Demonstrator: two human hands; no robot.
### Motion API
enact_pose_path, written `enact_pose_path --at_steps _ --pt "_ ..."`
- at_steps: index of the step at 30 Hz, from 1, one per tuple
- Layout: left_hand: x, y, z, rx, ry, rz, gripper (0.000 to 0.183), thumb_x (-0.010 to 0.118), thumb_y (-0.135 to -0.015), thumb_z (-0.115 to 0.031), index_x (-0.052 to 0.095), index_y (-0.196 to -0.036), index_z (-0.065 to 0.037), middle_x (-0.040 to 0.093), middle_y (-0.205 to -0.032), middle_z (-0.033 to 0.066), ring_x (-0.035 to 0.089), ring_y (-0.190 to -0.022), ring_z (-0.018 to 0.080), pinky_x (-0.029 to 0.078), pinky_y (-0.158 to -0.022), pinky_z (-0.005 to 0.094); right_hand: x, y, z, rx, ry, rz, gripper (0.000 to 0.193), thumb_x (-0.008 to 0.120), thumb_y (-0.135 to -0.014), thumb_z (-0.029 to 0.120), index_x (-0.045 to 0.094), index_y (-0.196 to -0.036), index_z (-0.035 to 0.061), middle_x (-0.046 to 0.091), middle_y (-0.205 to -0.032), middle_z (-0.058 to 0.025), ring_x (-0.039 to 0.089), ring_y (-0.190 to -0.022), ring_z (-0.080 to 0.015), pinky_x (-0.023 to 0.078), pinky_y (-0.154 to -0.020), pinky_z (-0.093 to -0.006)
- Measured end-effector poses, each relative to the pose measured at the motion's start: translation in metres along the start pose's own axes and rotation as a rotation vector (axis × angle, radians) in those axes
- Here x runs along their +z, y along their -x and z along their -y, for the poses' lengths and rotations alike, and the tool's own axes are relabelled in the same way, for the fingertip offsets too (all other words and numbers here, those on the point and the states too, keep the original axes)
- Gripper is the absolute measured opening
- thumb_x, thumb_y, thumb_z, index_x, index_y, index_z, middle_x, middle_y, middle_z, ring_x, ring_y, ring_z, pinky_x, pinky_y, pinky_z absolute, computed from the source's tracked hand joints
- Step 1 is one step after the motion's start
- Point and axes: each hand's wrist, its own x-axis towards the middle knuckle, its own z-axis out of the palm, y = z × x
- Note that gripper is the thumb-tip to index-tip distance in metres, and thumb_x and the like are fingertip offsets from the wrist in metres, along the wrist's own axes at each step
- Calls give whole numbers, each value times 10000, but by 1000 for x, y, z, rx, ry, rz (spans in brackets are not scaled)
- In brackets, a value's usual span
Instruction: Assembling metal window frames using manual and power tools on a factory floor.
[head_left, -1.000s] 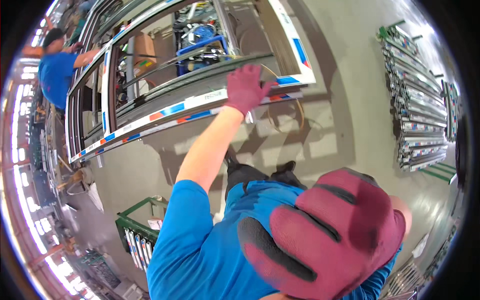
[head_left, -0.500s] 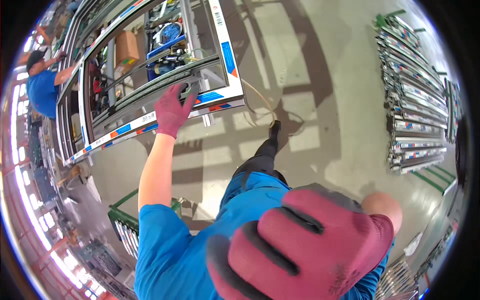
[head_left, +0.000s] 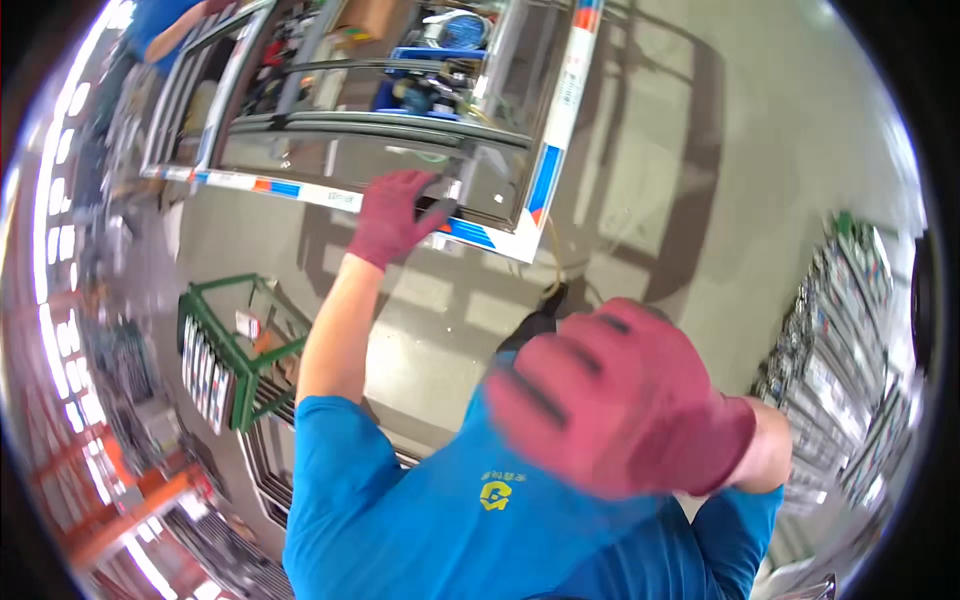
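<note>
My left hand (head_left: 392,215), in a dark red glove, grips the near rail of a large window frame (head_left: 315,193). Its fingers reach over the rail into the opening, and the thumb points right toward the near corner. The frame is white-edged with blue and orange tape. Close to the camera, in front of my chest, my right hand (head_left: 625,400) is raised in a matching glove, slightly blurred. Its fingers are curled in; whatever may be inside them is hidden.
Blue bins (head_left: 425,55) of tools show through the frame. A co-worker's arm (head_left: 175,35) rests at its far left. A green rack (head_left: 245,385) stands left of me, stacked metal profiles (head_left: 830,360) to the right. A thin hose (head_left: 558,262) lies near my foot.
My view has turned, so the window frame sits further right and higher. My right hand has moved up and away from the camera. My left hand stays on the rail.
</note>
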Motion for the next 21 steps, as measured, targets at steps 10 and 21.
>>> enact_pose_path --at_steps 10,21 --pt "42 -21 -181 -272 107 -164 844 762 -815 -595 561 -1362 15 667 -1221 202 625 -1195 375 416 -1085 511 45 112 -107 99 -47 131 371 763 -851 292 692 -1150 85 695 -1043 -122 683 -937 -328 541 -785 -447" --pt "54 -53 -204 -689 -50 -73 637 771 -817 -546 634 -1213 -66 719 -1108 158 689 -1074 335 446 -1003 476 9 219 -221 192 -119 140 285 762 -851 250 708 -1081 91 696 -955 -132 695 -869 -354 565 -733 -447"
